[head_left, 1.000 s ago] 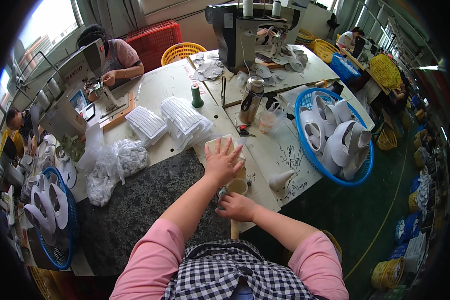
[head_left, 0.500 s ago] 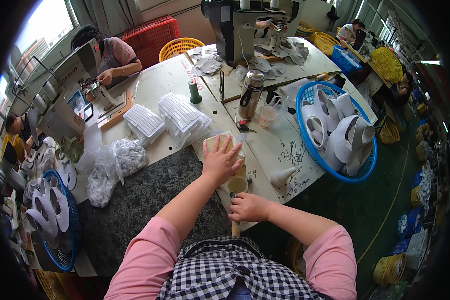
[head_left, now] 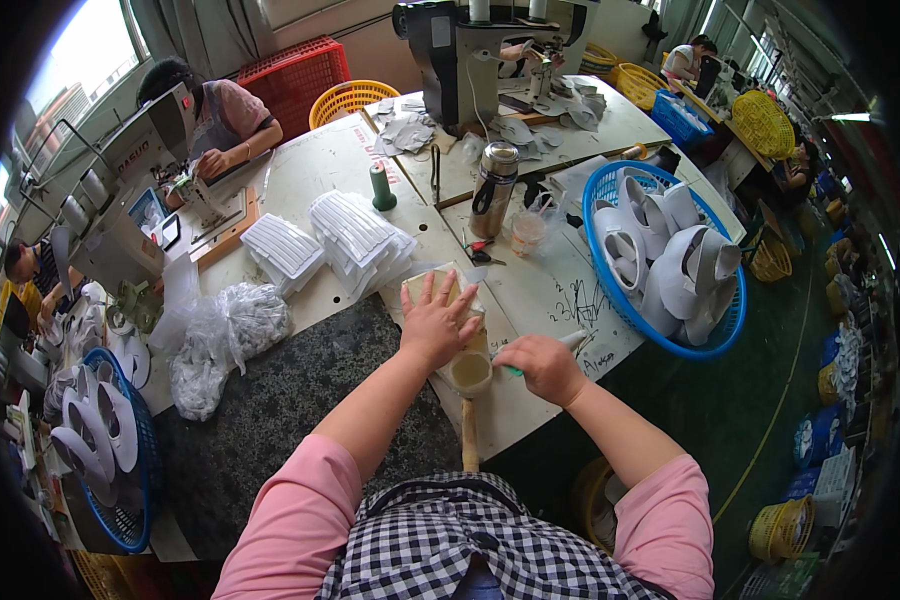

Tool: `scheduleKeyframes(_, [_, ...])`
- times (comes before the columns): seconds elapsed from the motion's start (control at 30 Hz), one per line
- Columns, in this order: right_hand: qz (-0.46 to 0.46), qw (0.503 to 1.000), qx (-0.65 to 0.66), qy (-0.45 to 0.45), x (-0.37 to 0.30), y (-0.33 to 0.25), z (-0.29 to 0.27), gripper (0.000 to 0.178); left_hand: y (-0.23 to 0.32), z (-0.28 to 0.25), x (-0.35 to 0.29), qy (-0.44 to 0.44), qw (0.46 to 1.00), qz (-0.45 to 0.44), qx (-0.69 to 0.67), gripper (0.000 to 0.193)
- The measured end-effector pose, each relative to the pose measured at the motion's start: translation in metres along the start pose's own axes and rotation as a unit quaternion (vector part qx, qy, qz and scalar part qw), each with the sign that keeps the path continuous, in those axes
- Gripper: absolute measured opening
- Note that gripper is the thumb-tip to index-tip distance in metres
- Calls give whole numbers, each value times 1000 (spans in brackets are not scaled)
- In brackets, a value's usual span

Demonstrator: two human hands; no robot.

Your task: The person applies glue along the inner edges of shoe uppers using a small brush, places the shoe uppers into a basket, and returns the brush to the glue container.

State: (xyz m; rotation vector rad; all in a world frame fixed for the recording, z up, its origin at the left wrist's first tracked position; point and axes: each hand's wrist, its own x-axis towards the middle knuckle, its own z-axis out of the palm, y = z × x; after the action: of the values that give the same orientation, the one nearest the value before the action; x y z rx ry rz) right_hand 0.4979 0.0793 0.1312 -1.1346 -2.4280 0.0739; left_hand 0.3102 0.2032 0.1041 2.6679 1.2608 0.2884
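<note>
My left hand (head_left: 438,318) lies flat, fingers spread, on a pale rectangular stack of pieces (head_left: 422,292) at the table's near edge. To the right of it, my right hand (head_left: 542,368) is closed around a small tool with a green part (head_left: 513,371); most of the tool is hidden. Just beyond those knuckles shows a white cone-shaped object (head_left: 576,338), partly covered by the hand. Between my hands sits a round cup of yellowish stuff (head_left: 470,372). A wooden handle (head_left: 469,435) extends from beneath the cup toward me.
A blue basket (head_left: 592,235) of white curved pieces stands right; another blue basket (head_left: 150,470) is at left. White stacks (head_left: 360,235), a plastic bag of pieces (head_left: 220,340), a green thread cone (head_left: 381,188), a steel flask (head_left: 496,190) and scissors (head_left: 480,247) occupy the table. Co-workers sew beyond.
My right hand has moved right and slightly away from me, leaving the cup's near side and uncovering the wooden handle. The left hand stays spread on the stack.
</note>
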Motion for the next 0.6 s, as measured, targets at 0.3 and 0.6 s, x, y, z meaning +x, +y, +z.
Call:
scheduleKeyframes(0.3, [459, 584, 507, 437, -6, -28, -23, 27, -15, 6, 3, -1, 996, 0, -84, 64])
scheduleKeyframes(0.6, [455, 808, 254, 274, 5, -39, 24, 41, -45, -5, -5, 4, 744, -53, -666, 47])
